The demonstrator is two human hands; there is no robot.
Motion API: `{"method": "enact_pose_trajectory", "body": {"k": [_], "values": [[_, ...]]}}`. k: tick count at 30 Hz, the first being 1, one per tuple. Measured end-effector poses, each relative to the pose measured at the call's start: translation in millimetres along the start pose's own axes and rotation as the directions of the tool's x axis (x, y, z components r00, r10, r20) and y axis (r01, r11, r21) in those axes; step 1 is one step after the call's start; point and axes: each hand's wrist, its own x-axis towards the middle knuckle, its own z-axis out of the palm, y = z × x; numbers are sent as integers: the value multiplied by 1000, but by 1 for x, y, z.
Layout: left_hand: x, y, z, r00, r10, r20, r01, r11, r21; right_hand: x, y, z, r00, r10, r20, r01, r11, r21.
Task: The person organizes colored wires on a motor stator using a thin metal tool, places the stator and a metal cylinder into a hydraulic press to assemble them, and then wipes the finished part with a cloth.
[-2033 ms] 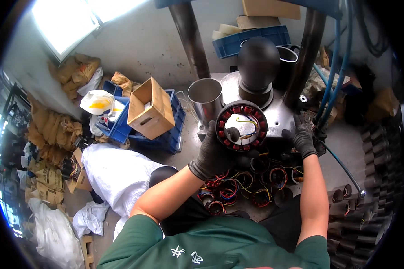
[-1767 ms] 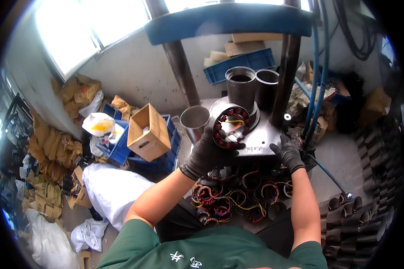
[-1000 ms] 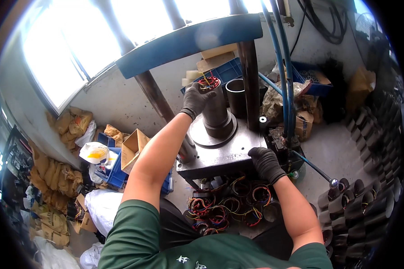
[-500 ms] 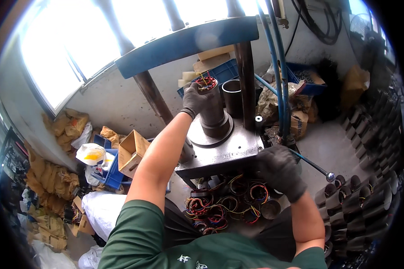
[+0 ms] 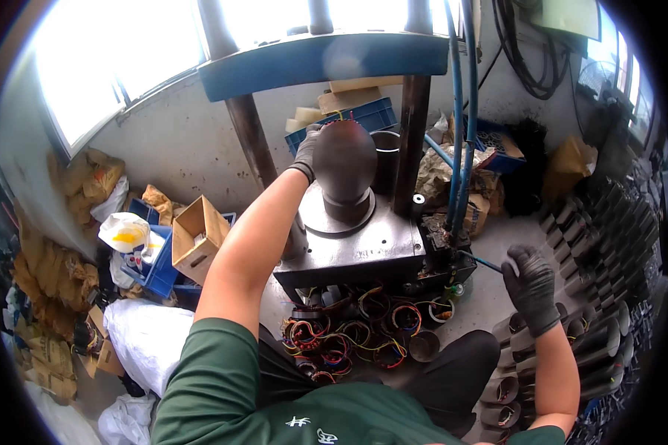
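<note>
My left hand (image 5: 305,154), in a dark grey glove, is closed against the left side of an upright metal cylinder (image 5: 344,208) on the press table. Red and yellow wires (image 5: 341,119) show at its top. A dark, blurred, rounded shape (image 5: 345,165) covers most of the cylinder's upper part; I cannot make out what it is. The cylinder stands on a round base plate (image 5: 315,215). Off to the right, my gloved right hand (image 5: 533,289) is closed round the end of a thin blue lever (image 5: 482,261), hiding its ball knob.
The press has a blue crossbeam (image 5: 326,65) and steel columns (image 5: 412,141). Behind stands a dark hollow tube (image 5: 387,159). Wire-wound rings (image 5: 334,348) lie under the table. Many metal tubes (image 5: 601,252) line the right. A wooden box (image 5: 200,237) and blue crate (image 5: 159,267) sit left.
My right hand has moved right, from beside the table onto the lever's end. The dark rounded shape now covers the cylinder. My left hand stays at the cylinder while the view has shifted.
</note>
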Motion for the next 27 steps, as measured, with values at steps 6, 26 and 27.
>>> {"method": "enact_pose_trajectory", "body": {"k": [6,26,27], "values": [[-27,-25,-11,982,154,-104,-185,882,-434,99,20,4,928,-104,-359,90,994,-55],[-230,-116,-42,969,-240,-65,191,887,-421,179,43,22,936,272,-222,-271,962,37],[-230,-109,-46,958,-283,-36,225,828,-513,177,45,22,938,265,-222,-268,963,15]]}}
